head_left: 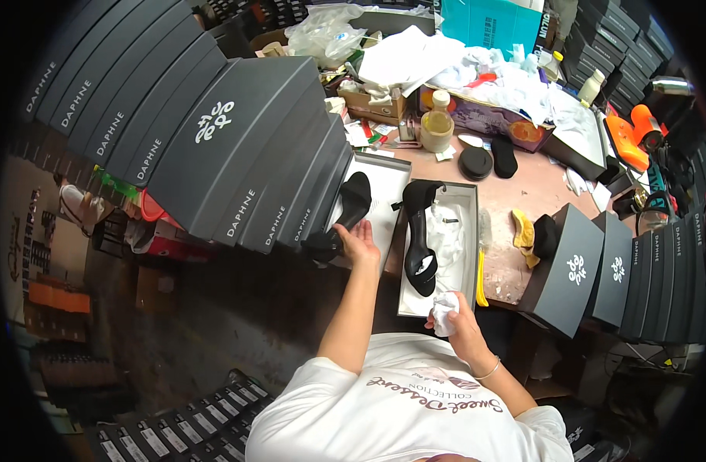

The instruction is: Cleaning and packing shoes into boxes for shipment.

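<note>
My left hand (pixel 358 245) is at a black high-heeled sandal (pixel 355 198), its thumb against the shoe and its fingers along the side. That sandal lies over a pale-lined grey tray (pixel 397 171), its lower part reaching toward the stacked boxes. Closed around a crumpled wad of white paper (pixel 445 314), my right hand (pixel 464 331) is at the near end of an open shoe box (pixel 476 231). A second black sandal (pixel 419 231) rests along the left side of this box, beside loose white tissue (pixel 448 239).
Tall stacks of dark shoe boxes (pixel 237 146) crowd the left. More boxes (pixel 572 269) stand at the table's right. Behind are a bottle of yellowish liquid (pixel 437 127), a round black tin (pixel 474 163) and a carton heaped with white paper (pixel 484 115). A yellow cloth (pixel 524 231) lies on the table.
</note>
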The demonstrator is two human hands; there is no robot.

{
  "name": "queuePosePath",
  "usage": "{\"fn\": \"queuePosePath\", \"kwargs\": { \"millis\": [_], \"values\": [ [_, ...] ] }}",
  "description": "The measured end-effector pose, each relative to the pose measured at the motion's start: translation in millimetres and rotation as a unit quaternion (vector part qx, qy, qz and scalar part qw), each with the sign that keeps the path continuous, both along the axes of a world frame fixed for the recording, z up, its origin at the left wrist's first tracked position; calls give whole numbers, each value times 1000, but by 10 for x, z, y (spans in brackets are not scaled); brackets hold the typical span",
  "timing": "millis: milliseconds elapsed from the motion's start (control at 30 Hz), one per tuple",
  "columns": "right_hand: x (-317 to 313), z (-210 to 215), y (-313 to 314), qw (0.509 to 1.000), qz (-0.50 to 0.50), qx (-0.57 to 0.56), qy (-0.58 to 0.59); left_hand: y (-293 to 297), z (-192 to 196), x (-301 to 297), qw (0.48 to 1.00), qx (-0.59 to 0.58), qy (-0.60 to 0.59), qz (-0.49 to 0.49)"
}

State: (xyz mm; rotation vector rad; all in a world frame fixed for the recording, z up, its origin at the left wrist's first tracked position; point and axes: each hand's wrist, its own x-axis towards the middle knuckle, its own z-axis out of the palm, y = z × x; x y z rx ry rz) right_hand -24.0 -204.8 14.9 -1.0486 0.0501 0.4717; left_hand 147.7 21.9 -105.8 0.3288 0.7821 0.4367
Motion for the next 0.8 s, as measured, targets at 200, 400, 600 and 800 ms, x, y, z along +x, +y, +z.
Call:
{"fn": "queuePosePath", "kwargs": {
  "millis": [200,400,600,800],
  "values": [
    [172,159,-205,993,-98,-27,-57,-24,819,-705,961,255,-106,-26],
    [470,230,-303,942,-128,-198,-238,123,1531,-938,918,324,-162,-160],
    [735,918,191,753,-62,-379,-534,-159,1581,-1021,896,289,-137,-308],
    [542,567,390,776,121,-337,-520,-211,1435,-1031,897,252,-76,-354]
  ]
}}
